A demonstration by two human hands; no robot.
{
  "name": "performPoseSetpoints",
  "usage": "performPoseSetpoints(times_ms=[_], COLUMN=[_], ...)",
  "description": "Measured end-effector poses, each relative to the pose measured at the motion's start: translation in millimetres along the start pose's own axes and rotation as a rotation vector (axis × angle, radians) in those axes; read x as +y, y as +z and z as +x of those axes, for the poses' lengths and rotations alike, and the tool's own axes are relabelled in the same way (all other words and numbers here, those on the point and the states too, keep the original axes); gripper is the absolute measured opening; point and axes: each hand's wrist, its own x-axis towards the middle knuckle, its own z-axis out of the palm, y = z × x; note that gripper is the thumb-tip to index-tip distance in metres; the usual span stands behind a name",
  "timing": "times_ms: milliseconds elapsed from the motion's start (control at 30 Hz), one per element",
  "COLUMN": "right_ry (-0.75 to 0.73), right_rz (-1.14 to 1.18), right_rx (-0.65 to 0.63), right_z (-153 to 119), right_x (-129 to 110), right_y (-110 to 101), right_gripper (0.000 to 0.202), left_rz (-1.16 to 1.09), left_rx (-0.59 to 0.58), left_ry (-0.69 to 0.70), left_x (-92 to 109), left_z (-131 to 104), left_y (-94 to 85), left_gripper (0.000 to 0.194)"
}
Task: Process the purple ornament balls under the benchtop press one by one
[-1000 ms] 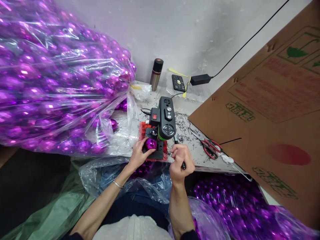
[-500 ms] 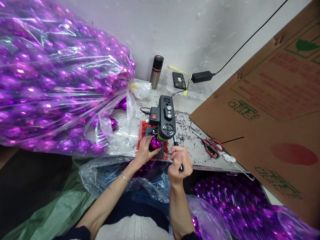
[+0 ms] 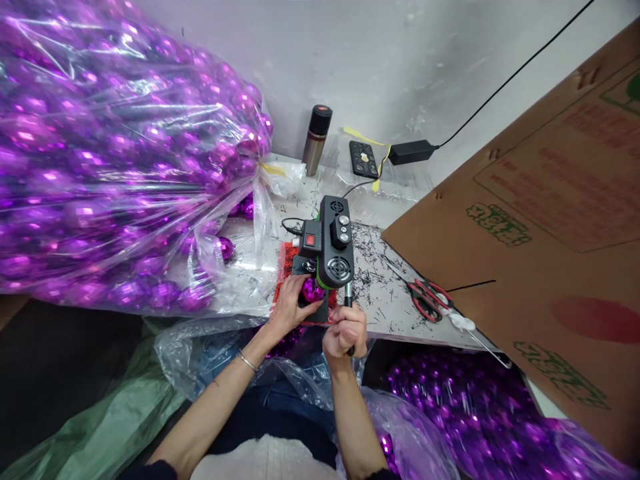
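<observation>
My left hand [image 3: 293, 303] is closed round a shiny purple ball ornament [image 3: 312, 290], thumb and fingers on its near side. The ball sits on the base of a small black bench press [image 3: 336, 243], under the press head. My right hand [image 3: 346, 331] is wrapped round the black handle of the press lever [image 3: 349, 297], to the right of the ball. Under the press lies a red mat [image 3: 285, 257]. The contact between the ball's top and the press is hidden by the head.
A big clear bag of purple balls [image 3: 125, 167] fills the left. Red-handled scissors [image 3: 427, 299] lie on the right by a cardboard box [image 3: 550, 267]. Behind the press are a flask [image 3: 316, 141], a phone [image 3: 363, 159] and a power adapter [image 3: 413, 152]. Black scraps [image 3: 369, 267] litter the table.
My right hand has swung the lever handle to the left, closer to the ball and my left hand. The left hand keeps its hold on the ball. The view has shifted slightly.
</observation>
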Motion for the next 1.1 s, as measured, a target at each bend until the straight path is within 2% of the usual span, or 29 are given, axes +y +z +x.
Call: performPoseSetpoints(times_ms=[233,467,667,767,867,967,1033,1100], right_ry=[-0.008,-0.144,0.127,0.185,0.177,0.147,0.143,0.148], right_rz=[-0.007,-0.030,0.003,0.045,0.056,0.057,0.071,0.086], right_rx=[-0.013,-0.051,-0.033,-0.021,-0.018,-0.011,0.014,0.041], right_z=[-2.1,4.2,42.2,61.9,65.2,55.3,47.7,42.9], right_x=[2.7,3.6,-28.1,-41.1,-42.8,-37.2,-32.9,-29.7], right_y=[1.0,-0.9,-4.2,-4.0,-4.6,-5.1,-4.6,-3.9], right_gripper=[0.039,0.037,0.036,0.037,0.039,0.040,0.040,0.040], left_rz=[-0.012,-0.020,-0.025,-0.014,0.035,0.064,0.073,0.135], left_rx=[0.009,0.036,0.035,0.061,0.055,0.007,0.019,0.095], left_ry=[0.007,0.029,0.042,0.103,0.251,0.394,0.400,0.344], left_x=[-1.1,-4.6,-4.5,-3.1,-1.1,1.2,0.9,-3.9], left_z=[0.8,1.5,7.8,-1.3,-32.2,-65.6,-70.2,-52.7], left_y=[1.7,4.2,4.5,1.2,-10.7,-33.1,-52.4,-74.6], left_gripper=[0.057,0.056,0.057,0.058,0.059,0.080,0.085,0.062])
